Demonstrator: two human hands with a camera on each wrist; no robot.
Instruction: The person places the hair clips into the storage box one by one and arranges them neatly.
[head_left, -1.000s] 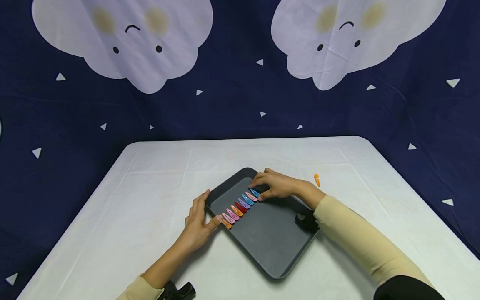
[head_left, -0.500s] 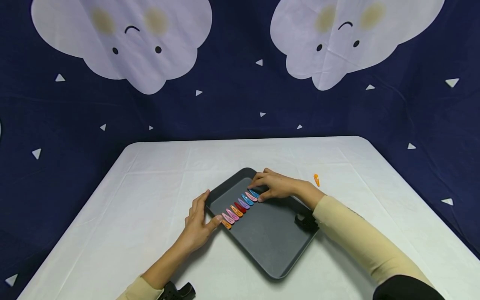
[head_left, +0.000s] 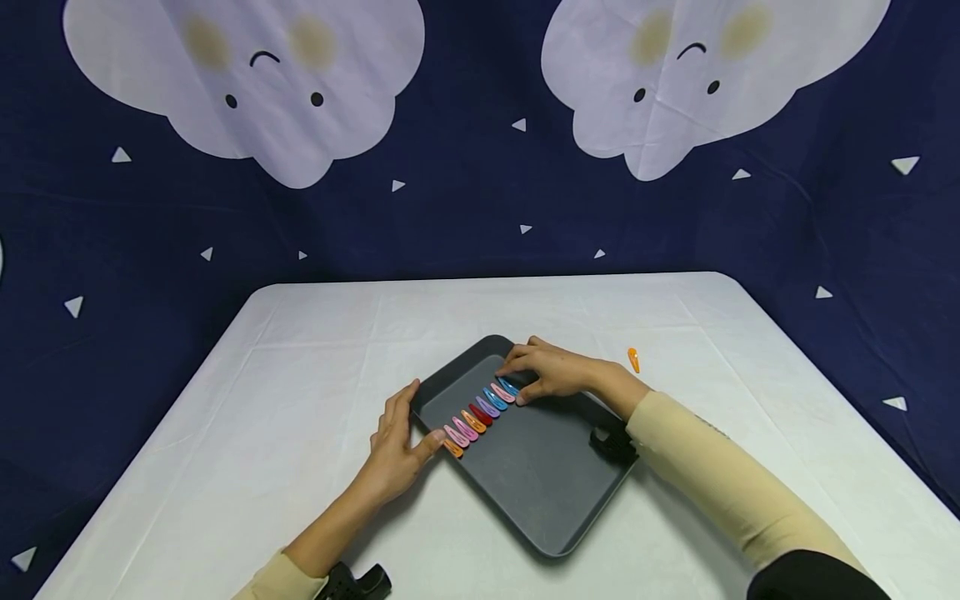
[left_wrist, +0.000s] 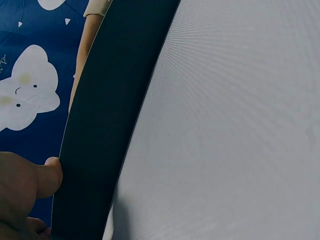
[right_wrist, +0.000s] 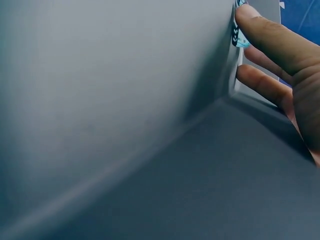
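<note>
Colourful snap hair clips (head_left: 481,414) lie in a slanting row inside a dark grey tray (head_left: 536,492). At the far end of the row, my right hand (head_left: 551,369) pinches a blue hair clip (head_left: 508,386) between thumb and fingertips, down on the tray floor. In the right wrist view the thumb (right_wrist: 272,35) overlaps that patterned clip (right_wrist: 242,39). My left hand (head_left: 397,450) rests at the tray's left corner with fairly straight fingers. Its thumb lies on the rim beside an orange hair clip (head_left: 453,448), and its fingers stay along the outer side.
One loose orange hair clip (head_left: 633,360) lies on the white table (head_left: 300,400) beyond the right forearm. A dark blue cloth (head_left: 465,225) with clouds hangs behind the table. The right wrist camera (head_left: 613,444) hangs over the tray's right side.
</note>
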